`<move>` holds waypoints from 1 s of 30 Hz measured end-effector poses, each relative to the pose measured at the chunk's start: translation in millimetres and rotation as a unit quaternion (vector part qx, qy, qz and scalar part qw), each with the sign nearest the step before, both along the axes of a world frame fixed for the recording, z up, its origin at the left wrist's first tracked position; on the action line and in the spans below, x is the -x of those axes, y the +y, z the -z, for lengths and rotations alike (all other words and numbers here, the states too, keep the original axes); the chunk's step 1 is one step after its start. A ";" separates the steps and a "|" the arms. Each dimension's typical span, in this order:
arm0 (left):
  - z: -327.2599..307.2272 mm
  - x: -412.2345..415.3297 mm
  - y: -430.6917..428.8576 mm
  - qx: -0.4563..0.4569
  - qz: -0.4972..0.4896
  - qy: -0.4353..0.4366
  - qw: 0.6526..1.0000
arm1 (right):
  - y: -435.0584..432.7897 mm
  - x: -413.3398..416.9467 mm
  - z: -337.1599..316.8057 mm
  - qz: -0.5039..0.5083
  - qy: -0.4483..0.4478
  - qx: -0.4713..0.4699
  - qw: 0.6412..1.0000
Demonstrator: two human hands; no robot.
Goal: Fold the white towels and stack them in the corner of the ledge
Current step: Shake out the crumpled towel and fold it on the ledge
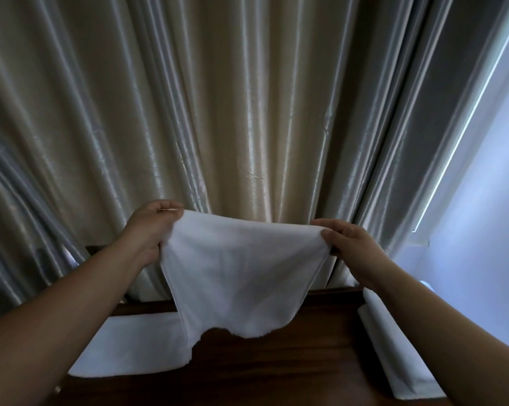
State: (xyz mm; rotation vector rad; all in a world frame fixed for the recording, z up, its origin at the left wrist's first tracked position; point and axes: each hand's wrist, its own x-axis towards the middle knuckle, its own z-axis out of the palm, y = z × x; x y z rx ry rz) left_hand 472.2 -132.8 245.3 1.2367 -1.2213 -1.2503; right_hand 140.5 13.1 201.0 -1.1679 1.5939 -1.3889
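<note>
A white towel [241,273] hangs in the air above the dark wooden ledge [276,364], stretched between both hands. My left hand [150,227] pinches its upper left corner and my right hand [349,244] pinches its upper right corner. The towel's lower edge dangles just above the wood. Another white towel [130,344] lies flat on the ledge at the left, partly under my left forearm. A folded white towel [393,347] lies along the right side of the ledge, partly hidden by my right forearm.
Cream and grey curtains [247,112] hang directly behind the ledge. A bright window strip [481,171] shows at the right. The ledge's back rim [147,306] runs under the curtain hem.
</note>
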 end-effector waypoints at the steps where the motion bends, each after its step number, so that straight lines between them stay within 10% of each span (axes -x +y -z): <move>1: -0.9 -1.7 0.5 0.007 0.006 0.009 1.000 | -0.1 2.4 -2.3 0.006 0.035 -0.001 0.999; 17: -13.5 -20.2 -13.2 -0.036 0.108 -0.200 0.973 | -3.6 13.6 -55.1 0.063 0.093 0.037 0.993; 30: 57.9 -1.0 -19.1 -0.143 0.050 -0.035 0.988 | -11.7 28.0 18.3 0.095 -0.024 -0.121 0.988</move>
